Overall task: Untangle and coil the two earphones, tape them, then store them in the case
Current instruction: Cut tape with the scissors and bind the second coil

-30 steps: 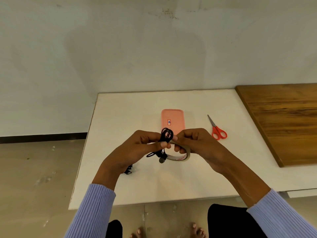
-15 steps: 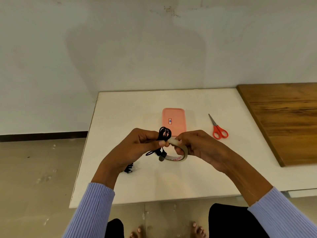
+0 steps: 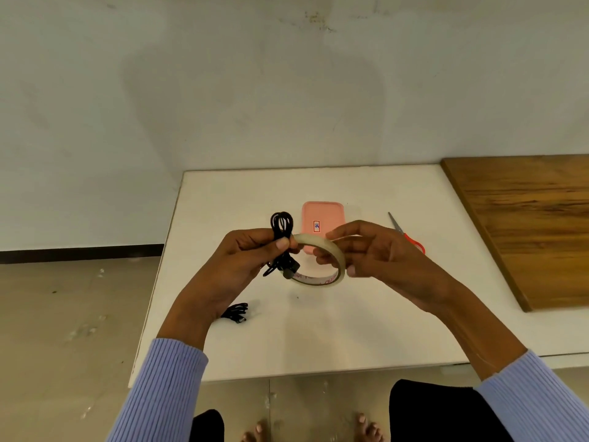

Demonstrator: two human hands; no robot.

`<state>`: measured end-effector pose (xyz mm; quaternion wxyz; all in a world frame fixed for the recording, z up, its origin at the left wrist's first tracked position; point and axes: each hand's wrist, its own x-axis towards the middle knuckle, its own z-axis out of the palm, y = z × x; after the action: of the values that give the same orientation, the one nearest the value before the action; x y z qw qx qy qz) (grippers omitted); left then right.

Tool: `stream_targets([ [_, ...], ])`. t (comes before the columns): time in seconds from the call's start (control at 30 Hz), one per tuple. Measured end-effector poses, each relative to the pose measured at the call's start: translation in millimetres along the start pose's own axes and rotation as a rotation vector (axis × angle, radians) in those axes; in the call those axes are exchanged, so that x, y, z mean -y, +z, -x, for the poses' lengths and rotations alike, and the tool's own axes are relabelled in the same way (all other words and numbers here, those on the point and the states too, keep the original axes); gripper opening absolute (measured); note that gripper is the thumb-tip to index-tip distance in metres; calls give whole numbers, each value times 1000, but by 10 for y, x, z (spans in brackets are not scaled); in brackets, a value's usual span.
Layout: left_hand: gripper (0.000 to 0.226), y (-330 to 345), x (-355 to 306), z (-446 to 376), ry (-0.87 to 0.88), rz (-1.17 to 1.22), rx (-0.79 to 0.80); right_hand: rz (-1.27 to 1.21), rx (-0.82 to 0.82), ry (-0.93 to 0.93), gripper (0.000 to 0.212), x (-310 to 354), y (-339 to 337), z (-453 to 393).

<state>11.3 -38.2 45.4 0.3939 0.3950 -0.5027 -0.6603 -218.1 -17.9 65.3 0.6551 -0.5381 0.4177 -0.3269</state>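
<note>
our left hand (image 3: 251, 260) grips a coiled black earphone (image 3: 281, 237); our right hand (image 3: 366, 253) holds the tape roll (image 3: 322, 260) above the worktop (image 3: 318, 330).

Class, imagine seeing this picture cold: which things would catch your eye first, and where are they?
Centre frame, the left hand grips a coiled black earphone cable beside a beige ring of tape held by the right hand. Behind them on the white table lie a flat pink case and red-handled scissors.
</note>
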Motion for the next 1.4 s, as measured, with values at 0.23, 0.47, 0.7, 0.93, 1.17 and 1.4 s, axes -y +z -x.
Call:
stream_targets([
  [0.23,23,-19,-9,4,-9,-113,-5,-20,-82,-75,35,2,77,-13],
  [0.47,21,54,-31,32,-5,-200,56,-77,-79,-66,35,-22,126,-56],
  [0.7,18,43,-49,28,-30,-17,78,-133,-84,-72,28,10,105,-47],
  [0.93,19,52,-60,35,-54,-3,115,-74,-124,-101,16,16,107,-57],
  [1.17,20,62,-50,8,-116,37,58,73,-167,-149,20,-18,124,-74],
  [1.4,22,53,-47,-1,-150,68,46,-41,-75,-67,20,2,68,-55],
])
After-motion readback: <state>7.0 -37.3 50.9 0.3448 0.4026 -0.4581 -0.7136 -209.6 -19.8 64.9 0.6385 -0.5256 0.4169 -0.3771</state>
